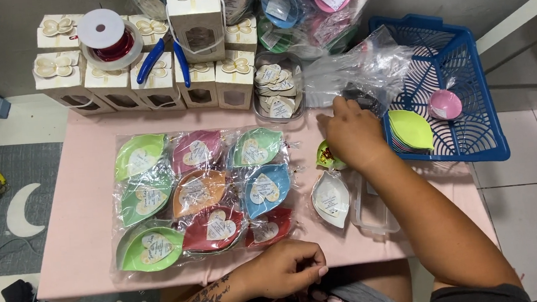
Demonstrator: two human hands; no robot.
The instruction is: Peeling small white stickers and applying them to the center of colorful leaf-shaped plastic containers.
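Observation:
My right hand (351,133) reaches across the pink table (82,223) toward crumpled clear plastic (364,70) beside a blue basket (462,91); its fingers touch the plastic, and a small green dish (326,158) sits just under the palm. I cannot tell whether it grips anything. My left hand (287,268) rests curled at the near table edge, fingers closed, nothing visible in it. Between the hands lie several wrapped leaf-shaped dishes (198,191) in green, pink, orange, blue and red, each with a heart tag. A white wrapped dish (331,198) lies apart to their right.
White gift boxes (161,83) with bows line the far edge, with a ribbon spool (106,33) and blue-handled pliers (162,54) on them. A clear tray of heart tags (278,89) stands beside them. Stacked dishes (410,130) and a pink bowl (445,104) sit in the basket.

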